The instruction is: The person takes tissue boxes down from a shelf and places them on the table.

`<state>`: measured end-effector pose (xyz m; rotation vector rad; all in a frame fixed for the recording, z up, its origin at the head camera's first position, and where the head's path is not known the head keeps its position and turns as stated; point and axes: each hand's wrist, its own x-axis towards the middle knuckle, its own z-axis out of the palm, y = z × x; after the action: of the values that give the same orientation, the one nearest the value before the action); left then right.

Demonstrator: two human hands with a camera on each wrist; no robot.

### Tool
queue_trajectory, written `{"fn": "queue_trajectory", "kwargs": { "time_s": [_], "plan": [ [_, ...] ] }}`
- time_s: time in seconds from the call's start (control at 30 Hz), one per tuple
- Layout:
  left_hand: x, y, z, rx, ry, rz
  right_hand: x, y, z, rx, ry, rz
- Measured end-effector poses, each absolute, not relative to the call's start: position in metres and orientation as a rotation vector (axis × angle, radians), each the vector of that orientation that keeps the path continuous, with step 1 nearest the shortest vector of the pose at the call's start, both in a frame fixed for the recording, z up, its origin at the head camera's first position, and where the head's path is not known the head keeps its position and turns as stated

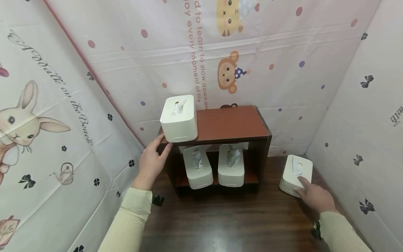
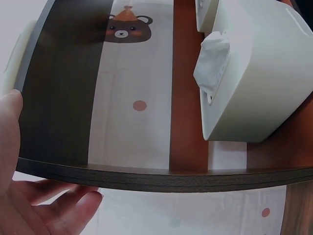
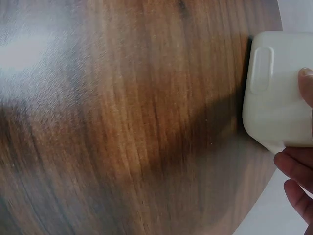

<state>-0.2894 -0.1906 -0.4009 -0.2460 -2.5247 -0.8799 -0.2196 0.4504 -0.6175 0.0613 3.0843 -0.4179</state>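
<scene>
My left hand point(image 1: 152, 161) holds the upper left front corner of a small brown shelf point(image 1: 233, 122), the thumb at the front edge and the fingers outside the side panel point(image 2: 146, 179). Just above that hand, a white tissue box point(image 1: 180, 127) sits on the shelf top's left end, a tissue poking from its slot. On the right, my right hand point(image 1: 316, 197) grips another white tissue box point(image 1: 289, 178) by its near right part. The right wrist view shows the thumb on this box point(image 3: 279, 107) and the other fingers at its side.
Two more tissue boxes stand inside the shelf, a tilted left one point(image 1: 196, 171) and a right one point(image 1: 231, 171), both reaching out past its front. A dark wooden table point(image 1: 217, 217) carries everything. Printed cloth walls point(image 1: 141, 70) enclose the back and both sides.
</scene>
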Motion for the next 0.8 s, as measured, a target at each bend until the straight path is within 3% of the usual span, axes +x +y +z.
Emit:
{"fn": "queue_trajectory", "kwargs": {
  "time_s": [0.8],
  "plan": [
    [-0.2877, -0.1888, -0.4004, -0.220, -2.534, -0.863, -0.2126, 0.4427, -0.6236, 0.160, 3.083, -0.513]
  ]
}}
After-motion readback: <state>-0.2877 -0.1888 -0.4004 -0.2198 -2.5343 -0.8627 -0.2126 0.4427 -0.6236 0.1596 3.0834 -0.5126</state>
